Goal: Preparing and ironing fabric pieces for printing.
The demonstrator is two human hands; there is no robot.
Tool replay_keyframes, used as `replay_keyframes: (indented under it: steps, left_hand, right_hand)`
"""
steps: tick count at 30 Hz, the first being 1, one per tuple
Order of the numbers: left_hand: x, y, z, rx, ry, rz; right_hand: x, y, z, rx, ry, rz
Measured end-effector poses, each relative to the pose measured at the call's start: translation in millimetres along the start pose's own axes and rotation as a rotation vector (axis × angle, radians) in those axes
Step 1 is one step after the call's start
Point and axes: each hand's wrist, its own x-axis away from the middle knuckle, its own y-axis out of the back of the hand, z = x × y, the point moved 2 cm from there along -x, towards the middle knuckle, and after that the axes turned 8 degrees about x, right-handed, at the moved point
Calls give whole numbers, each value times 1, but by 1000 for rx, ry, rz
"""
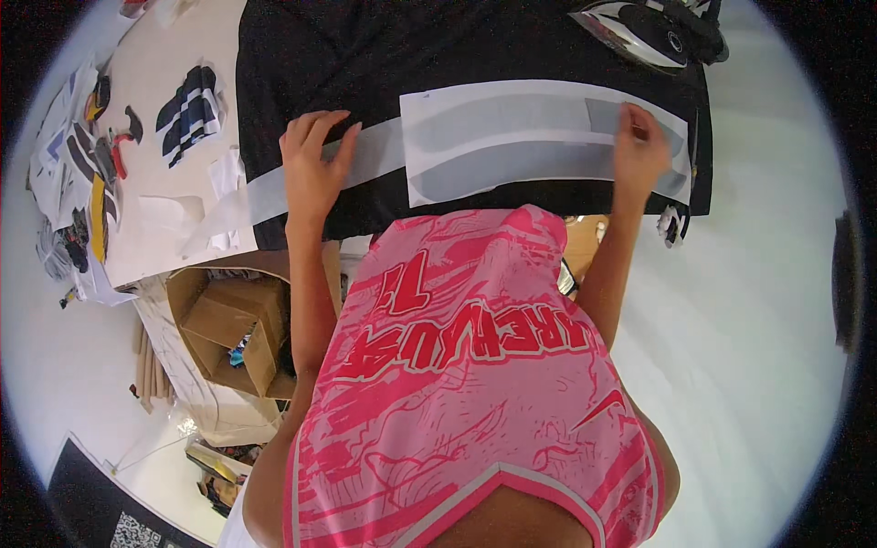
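Observation:
A white sheet (539, 144) with two curved grey bands, one above the other, lies on the black cloth (365, 55) in front of me. A translucent pale strip (375, 151) runs out from its left edge across the cloth. My left hand (313, 169) rests over that strip, open, with thumb and fingers apart. At the sheet's right end my right hand (641, 151) has its fingers curled together over the bands. Beside its fingertips is a darker grey rectangular patch (600, 116) on the upper band. Whatever those fingers pinch is hidden.
An iron (630, 35) sits at the table's far right corner. To the left are a checked dark-and-white cloth piece (190, 114), red-handled pliers (120, 155) and a heap of scraps (68, 173). A cardboard box (233, 324) stands below the table's front edge.

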Motion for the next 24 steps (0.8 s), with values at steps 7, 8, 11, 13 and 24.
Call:
replay_keyframes:
  steps: [7,8,11,13,24]
  left_hand:
    - [3,2,-20,11,-66,17]
    - [7,0,-18,33,-96,51]
    - [12,-7,-20,74,-116,133]
    - [11,-12,-20,94,-106,187]
    - [22,-21,5,161,-108,304]
  right_hand:
    - [19,87,-85,299,-160,-294]
    - [28,94,-88,381,-184,-218]
    - [56,96,-122,438,-182,-132]
    - [66,102,-141,413,-165,-121]
    - [66,107,-148,191,-289,3]
